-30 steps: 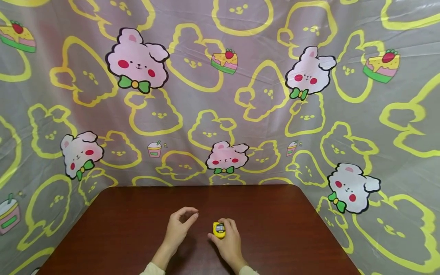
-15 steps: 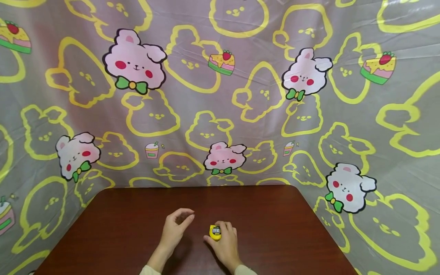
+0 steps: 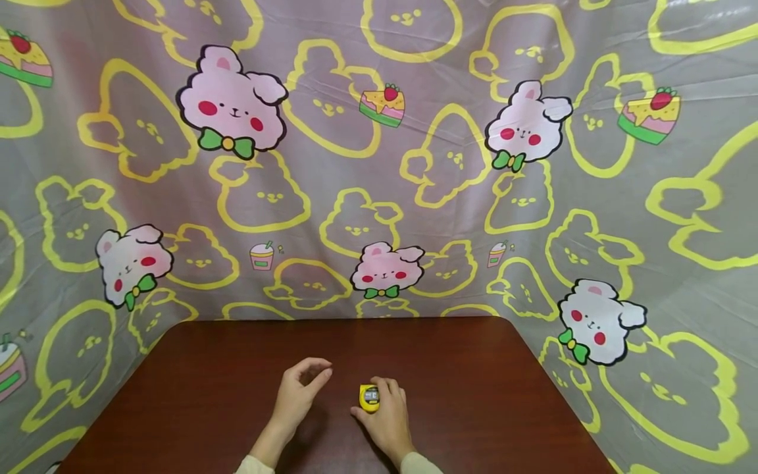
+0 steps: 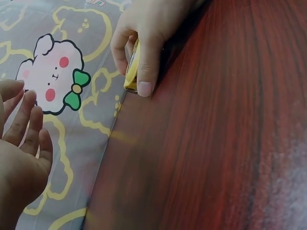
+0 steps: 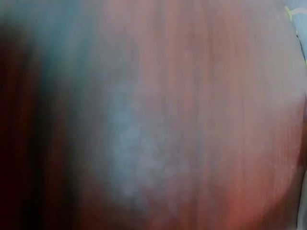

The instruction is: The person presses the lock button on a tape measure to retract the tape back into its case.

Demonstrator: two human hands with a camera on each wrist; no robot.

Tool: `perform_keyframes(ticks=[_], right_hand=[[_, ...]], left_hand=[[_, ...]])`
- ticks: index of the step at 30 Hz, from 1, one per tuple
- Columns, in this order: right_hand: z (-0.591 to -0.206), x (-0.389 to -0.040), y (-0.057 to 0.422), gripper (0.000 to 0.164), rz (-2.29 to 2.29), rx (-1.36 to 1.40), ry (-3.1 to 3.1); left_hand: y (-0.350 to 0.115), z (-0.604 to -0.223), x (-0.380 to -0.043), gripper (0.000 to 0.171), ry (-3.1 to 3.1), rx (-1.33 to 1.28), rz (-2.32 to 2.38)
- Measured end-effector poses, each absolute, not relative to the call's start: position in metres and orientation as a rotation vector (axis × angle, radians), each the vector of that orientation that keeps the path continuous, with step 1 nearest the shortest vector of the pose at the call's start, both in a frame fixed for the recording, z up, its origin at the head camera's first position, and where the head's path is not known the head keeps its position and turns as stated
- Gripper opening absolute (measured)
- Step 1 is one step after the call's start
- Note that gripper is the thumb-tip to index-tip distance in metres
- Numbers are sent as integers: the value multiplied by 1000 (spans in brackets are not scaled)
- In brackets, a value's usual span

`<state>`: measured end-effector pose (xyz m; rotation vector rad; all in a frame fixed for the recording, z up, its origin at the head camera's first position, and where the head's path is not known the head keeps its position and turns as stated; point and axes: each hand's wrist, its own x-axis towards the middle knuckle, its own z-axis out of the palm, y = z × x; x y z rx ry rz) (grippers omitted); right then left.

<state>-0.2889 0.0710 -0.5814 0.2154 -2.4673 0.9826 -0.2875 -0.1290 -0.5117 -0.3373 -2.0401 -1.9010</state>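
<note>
A small yellow tape measure (image 3: pixel 368 399) with a dark and grey label is gripped by my right hand (image 3: pixel 391 415), thumb on its near side and fingers over its right side. It is close over the brown table. In the left wrist view, the thumb lies along the yellow case (image 4: pixel 133 69), and the fingers wrap its other side. My left hand (image 3: pixel 295 394) hovers to the left, palm turned inward, fingers loosely bent, holding nothing. A gap separates it from the tape measure. The right wrist view has neither hand in it, only blurred wood.
The reddish-brown wooden table (image 3: pixel 237 368) has rounded far corners. Behind it and along both sides hangs a grey curtain (image 3: pixel 331 171) printed with yellow outlines, bunny faces, cakes and cups. Pale sleeves (image 3: pixel 419 463) show at the bottom.
The head view has shifted slightly, moving the whole scene a little left in the picture. The right hand keeps its grip on the tape measure, and the left hand keeps the same pose.
</note>
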Motion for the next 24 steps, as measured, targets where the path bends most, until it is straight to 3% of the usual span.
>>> perform_keyframes(ticks=[13, 24], right_hand=[[-578, -288, 68, 76, 1170, 212, -2453], [-521, -293, 108, 65, 1070, 341, -2549]], left_hand=[[-134, -514, -288, 15, -2107, -390, -1840], [-139, -499, -289, 47, -2363, -481, -1149]])
